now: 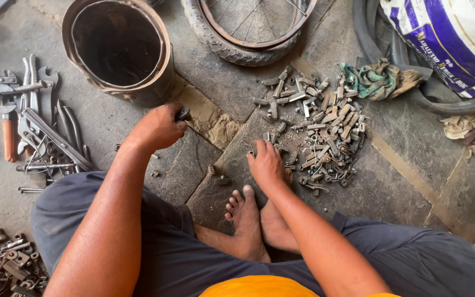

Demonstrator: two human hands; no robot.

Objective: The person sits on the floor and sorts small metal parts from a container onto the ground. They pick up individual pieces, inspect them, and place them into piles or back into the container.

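Grey metal bits lie heaped right of centre, where our right hand picks with fingers down, while our left hand clenches a small dark part beside the drum.

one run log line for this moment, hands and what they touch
left hand: closed on small dark metal part | right hand: fingers down on stone floor, at edge of pile of grey metal bolts
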